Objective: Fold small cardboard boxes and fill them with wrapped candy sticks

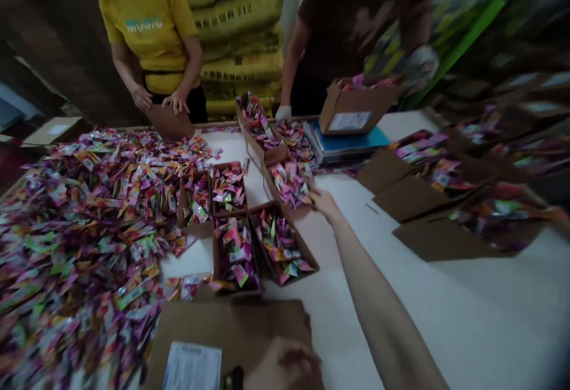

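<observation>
Brown box point(299, 212) is stretching away leftward from the nearer right hand point(325, 203), which is touching its end; left hand point(287, 361) is curling over a carton point(240, 322); I can't tell either grip.

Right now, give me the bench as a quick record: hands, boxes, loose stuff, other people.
left_hand: left hand, over labelled cardboard; blurred, grip unclear
right_hand: right hand, at the near end of a packet-filled box; grip unclear
box_cluster: four open boxes holding packets, left of that box
loose: wide packet pile, left side of table
coworker_1: yellow shirt, both hands at a piece of cardboard
coworker_2: dark shirt, gloved hand by a filled carton on a blue-topped stack
</observation>
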The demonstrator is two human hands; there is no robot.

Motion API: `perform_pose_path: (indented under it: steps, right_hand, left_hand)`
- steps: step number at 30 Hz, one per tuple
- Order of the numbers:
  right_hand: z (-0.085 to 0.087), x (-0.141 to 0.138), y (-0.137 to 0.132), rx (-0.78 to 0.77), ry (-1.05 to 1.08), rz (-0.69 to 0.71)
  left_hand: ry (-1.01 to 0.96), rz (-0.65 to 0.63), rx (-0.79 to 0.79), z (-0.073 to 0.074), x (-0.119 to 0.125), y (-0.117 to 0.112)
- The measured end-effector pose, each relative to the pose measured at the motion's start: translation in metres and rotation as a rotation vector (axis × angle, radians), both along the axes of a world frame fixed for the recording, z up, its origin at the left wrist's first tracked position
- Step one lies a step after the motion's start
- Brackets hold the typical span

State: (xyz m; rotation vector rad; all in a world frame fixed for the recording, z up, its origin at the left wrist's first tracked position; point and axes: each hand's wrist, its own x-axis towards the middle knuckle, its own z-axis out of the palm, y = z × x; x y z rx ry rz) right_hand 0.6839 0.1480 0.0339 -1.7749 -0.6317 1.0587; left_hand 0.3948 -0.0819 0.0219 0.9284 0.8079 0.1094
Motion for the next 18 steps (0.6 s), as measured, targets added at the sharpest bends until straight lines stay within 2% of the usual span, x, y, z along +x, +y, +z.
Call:
perform_pose_path:
  steps: [2,3,4,6,7,9,11,13,15,18]
  right_hand:
    - [-0.008,-0.011,0.013,0.064,-0.034,-0.145]
    - [-0.014,-0.017,0.004,0.119,-0.084,-0.244]
    - [-0.021,-0.026,-0.016,0.173,-0.156,-0.341]
    - [-0.033,-0.052,-0.083,0.200,-0.334,-0.468]
    - [-0.037,-0.072,-0.125,0.124,-0.415,-0.469]
    - [-0.043,-0.122,-0.214,-0.193,-0.480,-0.380]
    - [-0.048,-0.181,-0.288,-0.493,-0.296,-0.084]
    - [-0.051,-0.231,-0.332,-0.548,-0.245,0.031]
    - [-0.052,-0.263,-0.350,-0.552,-0.235,0.069]
    - [-0.050,-0.275,-0.350,-0.553,-0.252,0.041]
  left_hand:
    - [0.233,0.097,0.203,0.019,-0.055,0.010]
    - [0.357,0.114,0.334,0.024,-0.084,0.016]
    - [0.489,0.182,0.479,0.024,-0.114,0.022]
    - [0.763,0.370,0.751,0.015,-0.171,0.031]
    - [0.900,0.436,0.791,0.008,-0.196,0.032]
    - [1.035,0.485,0.670,-0.009,-0.234,0.028]
    - [0.953,0.490,0.460,-0.019,-0.252,0.019]
    - [0.750,0.483,0.353,-0.020,-0.250,0.008]
    - [0.573,0.485,0.347,-0.013,-0.238,-0.004]
    - [0.504,0.545,0.373,0.000,-0.217,-0.019]
